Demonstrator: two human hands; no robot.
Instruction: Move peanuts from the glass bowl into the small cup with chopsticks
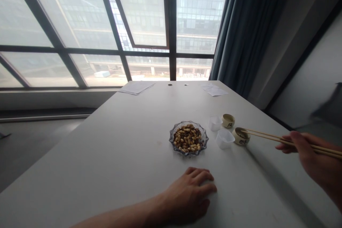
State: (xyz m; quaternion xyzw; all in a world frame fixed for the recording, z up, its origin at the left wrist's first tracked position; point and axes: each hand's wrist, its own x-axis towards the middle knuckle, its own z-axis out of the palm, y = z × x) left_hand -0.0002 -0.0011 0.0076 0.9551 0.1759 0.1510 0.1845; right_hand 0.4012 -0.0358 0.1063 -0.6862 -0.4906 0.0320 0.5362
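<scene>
My right hand [314, 155] grips a pair of wooden chopsticks [267, 135]. Their tips sit at the mouth of the nearer cream ceramic cup [242, 141], which has dark characters on it; whether anything is between the tips is too small to tell. Palm down on the table, my left hand [191, 194] holds nothing, its fingers slightly bent and apart. Beyond it stands a scalloped glass bowl [205, 140] of peanuts [187, 138] mixed with smaller dark seeds. A clear plastic cup [224, 140] stands beside the nearer ceramic cup.
Behind these are a second clear plastic cup [215, 124] and a second ceramic cup [228, 122]. Papers [136, 87] lie at the far left of the white table [128, 156], and more sheets [214, 89] at the far right. Windows and a dark curtain [248, 32] stand beyond.
</scene>
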